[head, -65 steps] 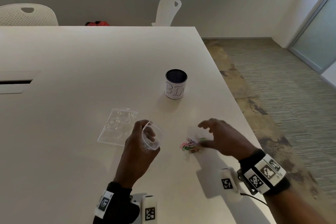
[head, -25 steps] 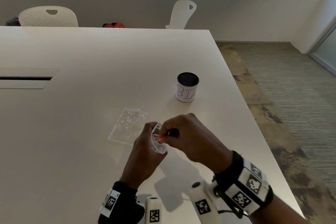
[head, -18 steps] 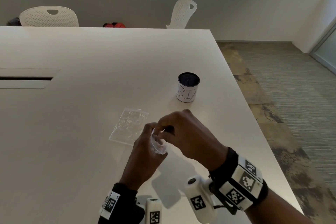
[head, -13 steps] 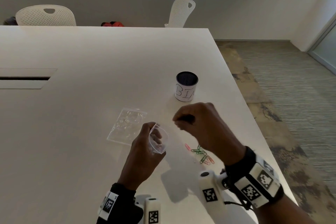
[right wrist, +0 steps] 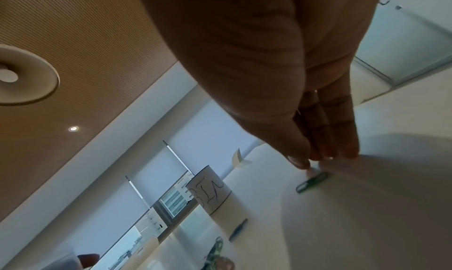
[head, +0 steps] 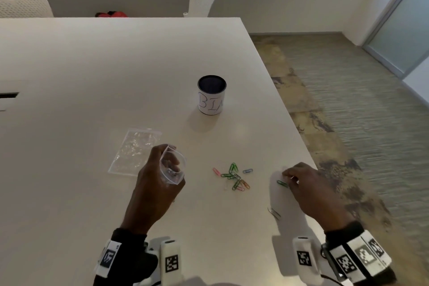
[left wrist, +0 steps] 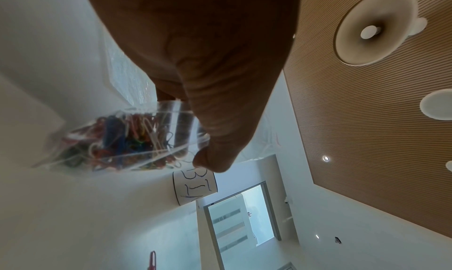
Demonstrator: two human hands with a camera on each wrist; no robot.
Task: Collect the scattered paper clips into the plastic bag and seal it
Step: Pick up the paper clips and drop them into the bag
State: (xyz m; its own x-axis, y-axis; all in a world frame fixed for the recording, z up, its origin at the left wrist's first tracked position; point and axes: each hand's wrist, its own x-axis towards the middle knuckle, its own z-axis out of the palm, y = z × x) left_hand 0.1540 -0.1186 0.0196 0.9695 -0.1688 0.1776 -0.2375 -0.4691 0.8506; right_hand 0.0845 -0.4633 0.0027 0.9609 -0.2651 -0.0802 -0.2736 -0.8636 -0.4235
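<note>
Meeting room, large pale worktop (head: 92, 76), white chairs at the far edge, patterned carpet to the right. Left hand (head: 157, 183) grips a small clear plastic bag (head: 173, 167) held up off the worktop, mouth open; the left wrist view shows it already well stocked with coloured paper clips (left wrist: 117, 138). Right hand (head: 308, 188) is down near the right edge of the worktop, fingers bunched together over a single green clip (head: 282, 183); the right wrist view shows the fingertips (right wrist: 318, 154) at the surface just beside that clip, so not yet pinched, holding nothing as far as I can tell. A loose pile of clips (head: 234, 176) lies between the two hands, plus one dark clip (head: 274, 212) nearer the person. A second flat clear bag (head: 134, 151) lies left of the held one. Labelled black cup (head: 211, 95) stands further back. Progress: roughly past halfway; more than a dozen clips left on the worktop, bag unsealed.
</note>
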